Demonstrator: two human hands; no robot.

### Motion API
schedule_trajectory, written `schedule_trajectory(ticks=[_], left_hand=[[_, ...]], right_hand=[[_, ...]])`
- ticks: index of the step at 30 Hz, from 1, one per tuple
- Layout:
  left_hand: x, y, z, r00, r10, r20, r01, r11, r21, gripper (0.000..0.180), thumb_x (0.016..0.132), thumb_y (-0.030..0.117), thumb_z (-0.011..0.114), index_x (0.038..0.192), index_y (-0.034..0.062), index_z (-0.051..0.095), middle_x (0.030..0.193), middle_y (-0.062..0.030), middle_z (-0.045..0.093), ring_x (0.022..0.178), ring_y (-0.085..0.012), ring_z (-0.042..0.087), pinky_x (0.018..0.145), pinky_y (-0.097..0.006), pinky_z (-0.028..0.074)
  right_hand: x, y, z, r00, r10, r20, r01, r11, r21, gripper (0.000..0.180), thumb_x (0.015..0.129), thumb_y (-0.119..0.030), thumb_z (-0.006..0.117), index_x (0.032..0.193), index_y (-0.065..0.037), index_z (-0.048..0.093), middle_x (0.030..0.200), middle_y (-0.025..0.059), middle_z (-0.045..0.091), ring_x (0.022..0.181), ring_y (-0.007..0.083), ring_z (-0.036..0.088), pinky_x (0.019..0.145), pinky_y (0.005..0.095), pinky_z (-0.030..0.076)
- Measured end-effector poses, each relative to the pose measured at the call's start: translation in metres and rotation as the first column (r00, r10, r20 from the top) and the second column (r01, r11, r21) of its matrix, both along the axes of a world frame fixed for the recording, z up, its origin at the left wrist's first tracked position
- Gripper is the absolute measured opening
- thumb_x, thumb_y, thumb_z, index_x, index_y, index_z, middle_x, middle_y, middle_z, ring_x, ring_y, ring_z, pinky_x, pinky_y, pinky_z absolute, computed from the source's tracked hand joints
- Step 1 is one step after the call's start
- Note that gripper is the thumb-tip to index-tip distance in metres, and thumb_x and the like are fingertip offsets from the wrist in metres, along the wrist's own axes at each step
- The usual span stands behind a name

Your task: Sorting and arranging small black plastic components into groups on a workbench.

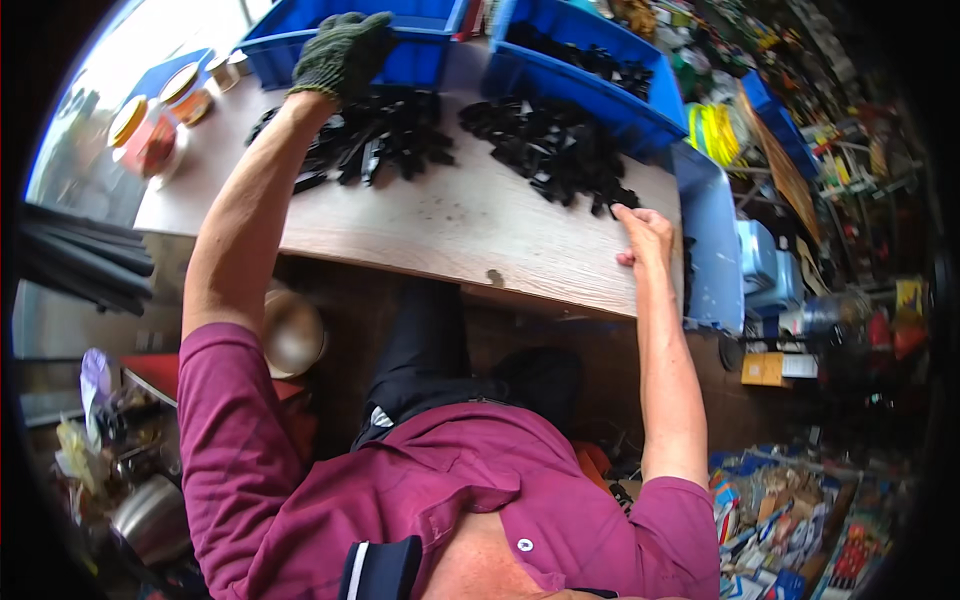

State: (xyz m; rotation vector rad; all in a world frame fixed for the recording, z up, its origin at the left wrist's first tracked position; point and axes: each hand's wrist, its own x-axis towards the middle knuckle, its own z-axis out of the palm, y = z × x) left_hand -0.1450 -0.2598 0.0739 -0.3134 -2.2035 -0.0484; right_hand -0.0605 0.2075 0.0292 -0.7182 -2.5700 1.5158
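Observation:
My left hand (342,55), in a dark green knitted glove, is over the front rim of the left blue bin (275,62). Its fingers look bunched; whatever they hold is hidden. Just below it, a heap of small black pieces (375,140) lies on the pale wooden table (420,225). My bare right hand (645,235) is at the near right end of a second heap of black pieces (550,150). Thumb and forefinger pinch a small black piece (624,205) there; its exact shape is too small to make out.
Behind the right heap stands another blue bin (590,95) holding more black pieces. A lighter blue crate (710,240) adjoins the table's right edge. Orange-lidded jars (145,135) stand at the left. A round pale container (292,332) sits below the front edge; cluttered shelves fill the right.

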Motion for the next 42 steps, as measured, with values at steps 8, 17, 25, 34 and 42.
schedule_trajectory(ticks=[8, 17, 25, 34, 42], left_hand=[[0.113, 0.073, -0.018, 0.883, -0.468, -0.024, 0.377, 0.679, 0.630, 0.030, 0.086, 0.015, 0.074, 0.115, 0.0101, 0.069, 0.099, -0.0115, 0.071, 0.082, -0.0285, 0.069, 0.073, -0.036, 0.056], [0.182, 0.213, -0.076, 0.779, -0.620, 0.095, 0.352, 0.557, 0.752, 0.030, 0.087, 0.007, 0.069, 0.117, 0.0091, 0.067, 0.110, -0.0150, 0.068, 0.104, -0.0335, 0.065, 0.089, -0.041, 0.053], [0.167, 0.240, -0.081, 0.721, -0.674, 0.159, 0.321, 0.528, 0.786, 0.024, 0.088, 0.010, 0.068, 0.112, 0.0068, 0.067, 0.103, -0.0150, 0.068, 0.093, -0.0357, 0.065, 0.078, -0.043, 0.053], [0.165, 0.238, -0.079, 0.697, -0.675, 0.241, 0.172, 0.484, 0.858, 0.019, 0.094, 0.024, 0.061, 0.104, 0.0086, 0.066, 0.094, -0.0171, 0.068, 0.088, -0.0393, 0.065, 0.074, -0.047, 0.052], [0.162, 0.226, -0.061, 0.616, -0.750, 0.242, -0.079, 0.247, 0.966, 0.024, 0.095, 0.025, 0.060, 0.108, 0.0063, 0.065, 0.075, -0.0053, 0.067, 0.057, -0.0102, 0.061, 0.047, -0.028, 0.050]], right_hand=[[-0.007, 0.006, -0.004, 0.995, 0.095, -0.019, -0.082, 0.930, 0.358, 0.034, 0.080, -0.035, 0.076, 0.092, -0.004, 0.069, 0.069, 0.0066, 0.061, 0.050, 0.0153, 0.056, 0.041, 0.0306, 0.051], [0.042, -0.010, 0.001, 0.961, 0.271, -0.052, -0.266, 0.862, -0.432, 0.030, 0.090, -0.031, 0.068, 0.095, -0.003, 0.062, 0.045, -0.0005, 0.041, 0.039, 0.0122, 0.049, 0.040, 0.0333, 0.053], [0.069, -0.047, -0.007, 0.837, 0.513, -0.191, -0.520, 0.637, -0.569, 0.022, 0.091, -0.025, 0.068, 0.085, -0.004, 0.062, 0.046, -0.0014, 0.044, 0.035, 0.0094, 0.038, 0.038, 0.0285, 0.045], [0.073, -0.061, -0.014, 0.869, 0.445, -0.214, -0.491, 0.726, -0.482, 0.031, 0.096, -0.031, 0.066, 0.090, 0.000, 0.065, 0.047, -0.0034, 0.044, 0.034, 0.0057, 0.034, 0.035, 0.0260, 0.039], [0.078, -0.076, -0.011, 0.861, 0.444, -0.248, -0.508, 0.734, -0.451, 0.037, 0.095, -0.032, 0.068, 0.107, 0.003, 0.064, 0.048, -0.0038, 0.045, 0.035, 0.0053, 0.034, 0.036, 0.0248, 0.040]])
